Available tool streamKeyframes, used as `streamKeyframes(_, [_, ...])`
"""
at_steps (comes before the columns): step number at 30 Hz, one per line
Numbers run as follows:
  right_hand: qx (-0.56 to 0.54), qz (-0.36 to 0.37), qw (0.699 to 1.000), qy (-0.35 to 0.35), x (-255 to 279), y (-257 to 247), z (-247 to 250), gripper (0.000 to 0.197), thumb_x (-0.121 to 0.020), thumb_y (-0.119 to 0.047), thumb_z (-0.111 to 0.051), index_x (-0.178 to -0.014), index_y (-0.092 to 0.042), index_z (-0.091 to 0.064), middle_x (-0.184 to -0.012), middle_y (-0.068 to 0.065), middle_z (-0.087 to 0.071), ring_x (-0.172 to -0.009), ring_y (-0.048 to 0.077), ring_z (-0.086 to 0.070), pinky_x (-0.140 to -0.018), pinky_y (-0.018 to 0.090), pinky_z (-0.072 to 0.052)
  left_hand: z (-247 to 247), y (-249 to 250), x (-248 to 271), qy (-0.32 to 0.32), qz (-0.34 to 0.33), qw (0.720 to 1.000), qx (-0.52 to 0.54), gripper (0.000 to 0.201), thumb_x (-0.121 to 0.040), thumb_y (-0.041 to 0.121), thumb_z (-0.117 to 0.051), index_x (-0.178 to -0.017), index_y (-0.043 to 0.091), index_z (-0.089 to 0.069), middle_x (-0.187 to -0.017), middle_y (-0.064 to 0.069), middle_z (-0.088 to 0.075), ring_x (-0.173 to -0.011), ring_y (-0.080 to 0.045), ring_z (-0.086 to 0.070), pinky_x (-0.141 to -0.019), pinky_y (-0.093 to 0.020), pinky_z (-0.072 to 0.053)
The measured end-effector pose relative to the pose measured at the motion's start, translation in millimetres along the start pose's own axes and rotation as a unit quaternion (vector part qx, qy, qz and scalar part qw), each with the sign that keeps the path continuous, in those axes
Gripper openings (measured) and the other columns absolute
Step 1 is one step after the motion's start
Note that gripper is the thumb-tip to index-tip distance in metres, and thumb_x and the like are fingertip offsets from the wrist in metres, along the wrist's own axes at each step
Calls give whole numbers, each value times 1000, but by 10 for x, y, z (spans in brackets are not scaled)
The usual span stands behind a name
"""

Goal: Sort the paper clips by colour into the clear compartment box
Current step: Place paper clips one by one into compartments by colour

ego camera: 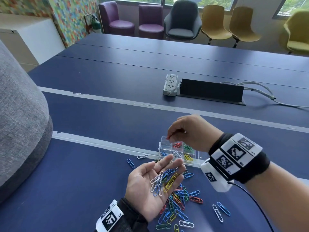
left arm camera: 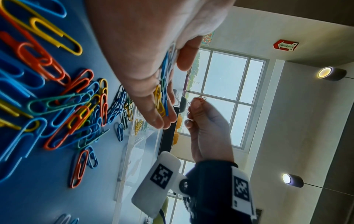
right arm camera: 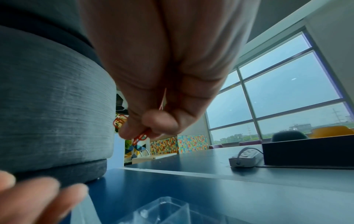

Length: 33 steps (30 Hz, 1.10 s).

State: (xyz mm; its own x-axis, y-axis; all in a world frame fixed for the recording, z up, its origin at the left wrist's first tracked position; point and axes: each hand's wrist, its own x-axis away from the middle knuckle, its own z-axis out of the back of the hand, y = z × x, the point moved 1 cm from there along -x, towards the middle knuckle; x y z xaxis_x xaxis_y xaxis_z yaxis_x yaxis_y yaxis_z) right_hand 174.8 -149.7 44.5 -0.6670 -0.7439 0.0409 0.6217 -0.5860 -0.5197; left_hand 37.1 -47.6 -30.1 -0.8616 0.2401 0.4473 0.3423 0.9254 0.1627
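Reference landmark: the clear compartment box (ego camera: 164,143) on the blue surface (ego camera: 87,173). Near side and left of the box, the left hand (ego camera: 151,185) lies palm up, fingers straight, carrying white, blue and yellow paper clips (ego camera: 163,181). Loose clips (ego camera: 179,203) lie scattered on the near side of the box. Directly above the box, the right hand (ego camera: 187,131) pinches a red clip (ego camera: 168,137) between thumb and fingertips. The box holds sorted red, green, blue, white and yellow clips.

Left hand (ego camera: 150,185) lies palm-up, flat; right hand (ego camera: 189,131) pinches, fingers curled.
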Motion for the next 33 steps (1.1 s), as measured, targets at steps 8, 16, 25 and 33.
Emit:
streamKeyframes(8, [81, -118, 989, -41, -240, 142, -85, 12, -76, -14, -73, -88, -12, -75, -81, 5, -71, -65, 13, -60, -61, 15, -44, -14, 30, 15, 7, -11, 1000, 11, 48, -82, 18, -40, -111, -11, -63, -116, -31, -63, -96, -46, -65, -83, -54, -48])
streamKeyframes(16, [176, -175, 966, -67, -222, 271, -181, 15, -76, -14, -62, -87, -16, -73, -90, 9, -69, -80, 31, -64, -77, 37, -56, 3, 60, -4, 11, -13, 1000, 16, 50, -82, 19, -40, -117, -10, -59, -116, -31, -63, -98, -46, -65, -84, -53, -48])
streamKeyframes(25, [149, -139, 977, -56, -112, 185, -127, 18, -76, -11, -56, -78, -21, -71, -86, 4, -70, -77, 28, -65, -74, 36, -56, 6, 55, -16, 0, -10, 1000, 19, 51, -83, 19, -39, -123, -8, -55, -121, -30, -61, -111, -46, -59, -87, -54, -47])
streamKeyframes(33, [50, 69, 991, -102, 234, -237, -84, 15, -82, -17, -62, -91, -22, -74, -85, -4, -67, -69, 8, -55, -67, 18, -44, 4, 72, -1, -27, -27, 999, 16, 53, -84, 24, -38, -118, -10, -60, -128, -29, -56, -117, -43, -56, -95, -58, -42])
